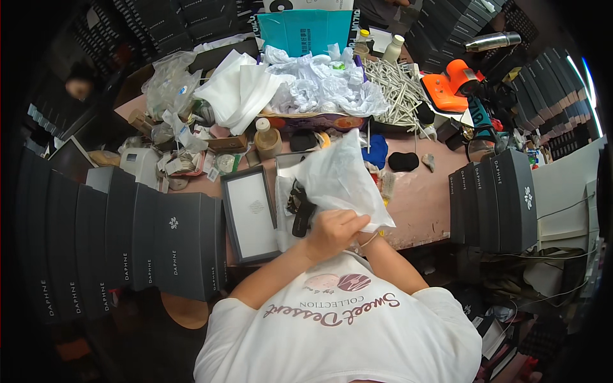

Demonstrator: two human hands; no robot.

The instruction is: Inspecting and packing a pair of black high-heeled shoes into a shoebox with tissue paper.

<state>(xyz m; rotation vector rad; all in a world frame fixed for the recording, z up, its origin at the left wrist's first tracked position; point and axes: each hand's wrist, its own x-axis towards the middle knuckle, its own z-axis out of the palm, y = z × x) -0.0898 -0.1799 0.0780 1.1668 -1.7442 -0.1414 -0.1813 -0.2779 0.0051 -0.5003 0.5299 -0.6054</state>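
My left hand (pixel 333 231) is closed on the lower edge of a white thin bag (pixel 338 175) that lies crumpled on the pink table (pixel 421 204). Only the wrist of my right hand (pixel 370 240) shows, with a thin band on it; its fingers are hidden under the bag's corner. A black strappy item (pixel 300 209) lies partly under the bag, just left of my left hand. Left of that sits an open dark grey box (pixel 250 214) with a white lining.
Rows of dark grey boxes stand on edge at left (pixel 153 246) and right (pixel 495 198). Behind are crumpled white wrapping (pixel 319 83), a pile of white sticks (pixel 399 92), a brown bottle (pixel 266 139), an orange tool (pixel 453 83) and a teal carton (pixel 305 30).
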